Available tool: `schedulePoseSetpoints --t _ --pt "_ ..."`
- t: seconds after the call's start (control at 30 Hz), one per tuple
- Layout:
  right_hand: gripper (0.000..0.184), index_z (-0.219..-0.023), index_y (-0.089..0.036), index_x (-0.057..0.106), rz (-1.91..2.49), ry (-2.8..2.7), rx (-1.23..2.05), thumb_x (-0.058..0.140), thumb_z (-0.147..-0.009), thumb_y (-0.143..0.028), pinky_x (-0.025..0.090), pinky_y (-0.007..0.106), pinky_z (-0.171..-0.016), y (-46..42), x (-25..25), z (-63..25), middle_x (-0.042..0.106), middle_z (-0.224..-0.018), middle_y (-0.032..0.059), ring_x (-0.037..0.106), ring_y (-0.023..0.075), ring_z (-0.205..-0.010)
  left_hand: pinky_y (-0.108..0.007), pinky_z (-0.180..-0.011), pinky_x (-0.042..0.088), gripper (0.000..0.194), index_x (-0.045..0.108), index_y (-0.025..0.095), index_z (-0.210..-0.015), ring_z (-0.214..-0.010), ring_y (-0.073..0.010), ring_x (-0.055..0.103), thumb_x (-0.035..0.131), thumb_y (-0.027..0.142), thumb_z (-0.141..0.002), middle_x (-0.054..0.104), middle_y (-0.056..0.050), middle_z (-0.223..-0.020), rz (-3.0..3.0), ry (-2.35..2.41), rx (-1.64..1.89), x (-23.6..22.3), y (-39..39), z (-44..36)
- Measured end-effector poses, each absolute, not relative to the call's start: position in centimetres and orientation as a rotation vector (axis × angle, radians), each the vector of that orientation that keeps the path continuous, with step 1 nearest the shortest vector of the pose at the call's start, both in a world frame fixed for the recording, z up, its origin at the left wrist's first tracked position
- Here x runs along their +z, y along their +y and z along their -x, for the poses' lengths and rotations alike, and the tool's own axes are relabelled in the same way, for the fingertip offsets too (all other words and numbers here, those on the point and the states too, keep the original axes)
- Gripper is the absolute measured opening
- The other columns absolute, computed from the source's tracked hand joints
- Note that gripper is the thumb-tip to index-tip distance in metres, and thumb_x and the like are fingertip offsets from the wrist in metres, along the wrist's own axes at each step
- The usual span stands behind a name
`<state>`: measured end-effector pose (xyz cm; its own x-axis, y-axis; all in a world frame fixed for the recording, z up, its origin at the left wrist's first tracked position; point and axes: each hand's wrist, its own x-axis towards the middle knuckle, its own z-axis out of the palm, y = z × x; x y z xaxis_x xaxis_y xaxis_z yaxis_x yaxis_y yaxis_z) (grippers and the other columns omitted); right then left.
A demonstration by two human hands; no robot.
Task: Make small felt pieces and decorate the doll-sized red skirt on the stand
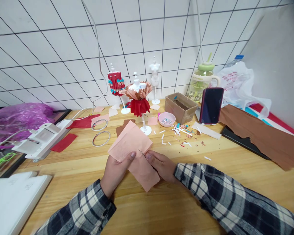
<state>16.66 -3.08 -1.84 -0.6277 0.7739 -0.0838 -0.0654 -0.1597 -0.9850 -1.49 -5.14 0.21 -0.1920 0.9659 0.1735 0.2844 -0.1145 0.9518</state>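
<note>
Left hand (120, 168): closed on the pink paper (134, 140), thumb pressed flat on its near side
Right hand (160, 163): pinched nearly closed at the paper's right edge, something small and thin, too small to name, poking out by the fingertips
Pink paper: up above the wooden table (83, 195), between both hands, just this side of the red-skirted figure (140, 106)

Hands on pink rectangular paper sheets (129, 140)
Left hand (116, 173) grips at eight o'clock; right hand (161, 164), at four, pinches a small slim item (141, 152).
</note>
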Motion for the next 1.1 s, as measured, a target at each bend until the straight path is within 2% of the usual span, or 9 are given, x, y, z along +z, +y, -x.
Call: schedulePoseSetpoints --t 0.3,0.53,0.7,0.8,0.93,1.1 --pt "0.059 -0.108 -0.019 0.061 0.838 -1.505 1.873 0.040 -0.088 -0.070 0.048 0.035 -0.082 -3.12 -1.74 -16.54 0.066 -0.101 0.0072 0.060 0.0205 -0.091 -0.039 -0.097 0.050 0.056 0.060 0.013 -0.122 -0.109 -0.0260 0.064 0.073 0.042 -0.076 0.067 -0.013 -0.121 -1.397 1.495 1.339 0.06 -5.12 1.48" --pt "0.063 -0.092 -0.017 0.058 0.852 -1.519 1.850 0.041 -0.082 -0.076 0.046 0.033 -0.073 -3.10 -1.34 -16.58 0.063 -0.088 0.0055 0.056 0.0173 -0.077 -0.040 -0.099 0.049 0.063 0.057 0.012 -0.126 -0.112 -0.0276 0.063 0.073 0.045 -0.075 0.065 -0.015 -0.125 -1.366 1.487 1.309 0.06 -5.15 1.51" --pt "0.063 -0.091 -0.018 0.058 0.846 -1.494 1.863 0.041 -0.080 -0.078 0.045 0.035 -0.078 -3.22 -1.13 -16.60 0.063 -0.090 0.0061 0.057 0.0193 -0.083 -0.041 -0.097 0.050 0.063 0.057 0.011 -0.125 -0.111 -0.0284 0.063 0.073 0.045 -0.074 0.065 -0.016 -0.124 -1.390 1.510 1.293 -0.15 -5.28 1.67" --pt "0.060 -0.089 -0.019 0.058 0.842 -1.473 1.869 0.043 -0.081 -0.076 0.045 0.034 -0.076 -3.27 -1.17 -16.59 0.061 -0.088 0.0052 0.055 0.0184 -0.080 -0.040 -0.097 0.050 0.059 0.058 0.012 -0.124 -0.110 -0.0279 0.063 0.072 0.044 -0.076 0.065 -0.016 -0.124 -1.429 1.526 1.295 -0.19 -5.30 1.73" --pt "0.057 -0.084 -0.019 0.055 0.898 -1.430 1.924 0.044 -0.081 -0.075 0.040 0.030 -0.061 -3.38 -1.17 -16.55 0.051 -0.069 -0.0007 0.044 0.0132 -0.060 -0.039 -0.098 0.050 0.052 0.060 0.013 -0.120 -0.110 -0.0261 0.064 0.070 0.042 -0.078 0.067 -0.013 -0.122 -1.474 1.533 1.295 0.04 -5.30 1.61" --pt "0.056 -0.084 -0.019 0.055 0.936 -1.405 1.918 0.046 -0.081 -0.074 0.043 0.031 -0.064 -3.38 -1.11 -16.51 0.052 -0.069 -0.0008 0.048 0.0140 -0.063 -0.040 -0.092 0.054 0.046 0.064 0.013 -0.109 -0.100 -0.0273 0.067 0.071 0.044 -0.075 0.071 -0.013 -0.112 -1.505 1.530 1.231 0.44 -5.61 1.29"
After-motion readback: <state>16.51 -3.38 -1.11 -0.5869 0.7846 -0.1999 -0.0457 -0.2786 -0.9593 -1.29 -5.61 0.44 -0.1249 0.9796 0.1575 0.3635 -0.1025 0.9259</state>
